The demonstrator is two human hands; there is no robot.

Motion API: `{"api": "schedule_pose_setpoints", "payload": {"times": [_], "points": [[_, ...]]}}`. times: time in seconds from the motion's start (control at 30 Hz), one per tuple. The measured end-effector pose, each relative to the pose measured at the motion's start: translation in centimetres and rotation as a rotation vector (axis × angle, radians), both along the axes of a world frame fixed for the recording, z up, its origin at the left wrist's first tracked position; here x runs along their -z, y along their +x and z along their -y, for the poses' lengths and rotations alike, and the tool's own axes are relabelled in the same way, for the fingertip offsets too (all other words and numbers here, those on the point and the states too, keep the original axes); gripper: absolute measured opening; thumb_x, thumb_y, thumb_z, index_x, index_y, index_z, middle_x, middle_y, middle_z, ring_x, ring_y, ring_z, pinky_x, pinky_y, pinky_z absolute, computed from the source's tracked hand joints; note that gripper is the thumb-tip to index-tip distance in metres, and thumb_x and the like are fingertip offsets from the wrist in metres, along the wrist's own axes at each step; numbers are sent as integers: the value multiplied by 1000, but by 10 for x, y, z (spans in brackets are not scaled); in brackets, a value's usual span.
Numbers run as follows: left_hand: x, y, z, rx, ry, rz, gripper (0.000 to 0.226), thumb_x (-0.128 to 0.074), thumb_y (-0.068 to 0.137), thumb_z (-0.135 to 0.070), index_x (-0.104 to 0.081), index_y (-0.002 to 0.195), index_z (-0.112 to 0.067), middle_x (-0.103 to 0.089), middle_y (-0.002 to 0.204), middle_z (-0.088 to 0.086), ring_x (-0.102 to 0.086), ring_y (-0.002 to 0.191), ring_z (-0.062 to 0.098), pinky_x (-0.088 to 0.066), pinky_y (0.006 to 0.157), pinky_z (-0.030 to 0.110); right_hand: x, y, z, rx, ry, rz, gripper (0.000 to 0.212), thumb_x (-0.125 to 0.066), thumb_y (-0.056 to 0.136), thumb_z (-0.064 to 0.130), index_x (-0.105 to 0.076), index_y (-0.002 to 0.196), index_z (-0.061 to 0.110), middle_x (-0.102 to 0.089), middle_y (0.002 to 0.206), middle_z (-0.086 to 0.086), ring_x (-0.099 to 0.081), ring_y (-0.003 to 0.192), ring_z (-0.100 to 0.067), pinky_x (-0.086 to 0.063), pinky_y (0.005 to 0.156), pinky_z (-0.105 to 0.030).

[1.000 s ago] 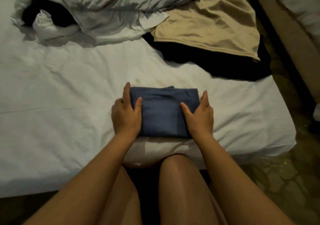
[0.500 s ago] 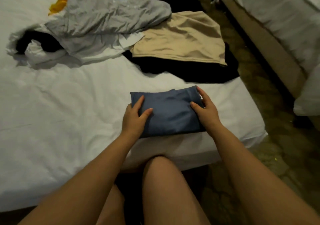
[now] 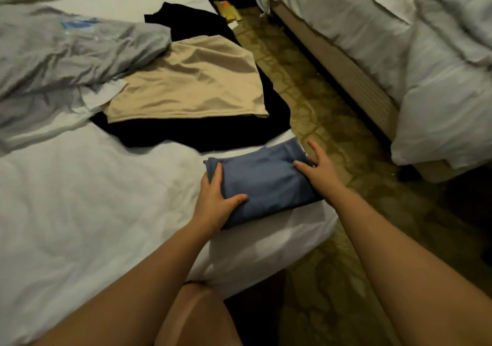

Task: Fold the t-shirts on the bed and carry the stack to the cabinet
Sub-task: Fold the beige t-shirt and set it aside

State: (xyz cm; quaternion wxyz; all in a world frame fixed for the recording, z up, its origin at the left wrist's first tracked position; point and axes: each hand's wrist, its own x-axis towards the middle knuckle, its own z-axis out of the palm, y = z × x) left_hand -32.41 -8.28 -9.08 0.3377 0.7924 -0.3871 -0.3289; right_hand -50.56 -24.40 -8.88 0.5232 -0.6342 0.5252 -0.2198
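A folded blue t-shirt (image 3: 266, 183) lies at the near right corner of the white bed (image 3: 80, 199). My left hand (image 3: 215, 199) presses against its left end, thumb spread on top and fingers straight along the edge. My right hand (image 3: 319, 167) touches its right end, thumb on the cloth and fingers stretched past the mattress edge. Behind it lie an unfolded beige t-shirt (image 3: 191, 85) on a black garment (image 3: 199, 135), and a crumpled grey t-shirt (image 3: 66, 50) at the left.
A second bed (image 3: 426, 66) with white bedding stands at the right, across a narrow strip of patterned floor (image 3: 332, 122). A small yellow object (image 3: 226, 10) lies on the floor at the far end of the gap. My knee is against the mattress front.
Both hands have slid the folded blue t-shirt from the middle of the bed's front edge to its right corner. My view has turned right, bringing the second bed into sight.
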Motion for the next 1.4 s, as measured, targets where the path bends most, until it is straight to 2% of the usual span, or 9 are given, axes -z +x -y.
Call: {"api": "schedule_pose_setpoints", "payload": {"times": [0.2,0.33,0.47,0.63,1.03,1.13,1.23,1.33,1.4], "points": [[10,-1,-3,36,129,85,83,-59,87,-43,-7,149,-28,-6,155,8,-25,138,30,-28,108,34,29,5,-11,-7,-182,-330,58,-62,87,33,-38,140,31,-51,131,-6,-49,118,-27,-41,99,-48],[1,7,2,18,168,212,74,-52,88,-47,-14,149,-27,-4,156,7,-27,137,30,-30,107,36,22,11,-14,12,-392,-583,53,-55,90,42,-39,139,32,-47,132,-5,-40,121,-28,-30,101,-46],[-9,34,7,-54,117,341,65,-53,88,-43,-28,145,-25,-18,152,11,-30,134,33,-30,107,40,6,35,-5,5,-549,-550,34,-49,93,41,-56,124,30,-53,124,-2,-42,117,-27,-27,98,-41],[-19,86,30,-68,141,484,61,-50,89,-45,-31,144,-25,-29,147,13,-33,131,35,-34,103,44,-6,94,18,-86,-644,-543,26,-48,94,39,-63,112,29,-59,118,1,-45,115,-24,-24,96,-37],[-6,179,59,-85,145,476,63,-47,90,-46,-23,146,-29,-22,150,8,-31,131,33,-35,102,48,8,206,66,-246,-690,-759,27,-51,92,34,-59,117,29,-49,129,-3,-38,121,-29,-30,97,-41],[-1,186,52,-97,95,431,64,-48,90,-45,-22,146,-28,-25,148,9,-33,130,32,-36,102,48,9,212,64,-184,-728,-722,26,-41,97,30,-62,106,17,-60,115,-8,-48,110,-31,-34,84,-38],[-6,181,44,-106,9,414,74,-53,87,-45,-15,148,-27,-28,145,11,-34,128,33,-36,102,45,-9,217,49,-109,-658,-550,28,-32,101,24,-52,106,5,-62,99,-20,-55,90,-38,-30,64,-35],[-23,166,38,-37,-120,456,86,-56,77,-55,-15,148,-30,-32,143,11,-36,126,33,-36,99,42,-38,223,13,-184,-641,-280,26,-34,100,21,-52,108,3,-61,96,-22,-56,86,-39,-32,61,-38],[-39,157,34,80,-225,527,83,-50,72,-59,-27,145,-28,-38,141,9,-39,125,33,-37,98,43,-57,224,-23,-279,-620,-110,21,-42,98,20,-57,100,5,-61,84,-14,-58,81,-32,-36,64,-38]]}}
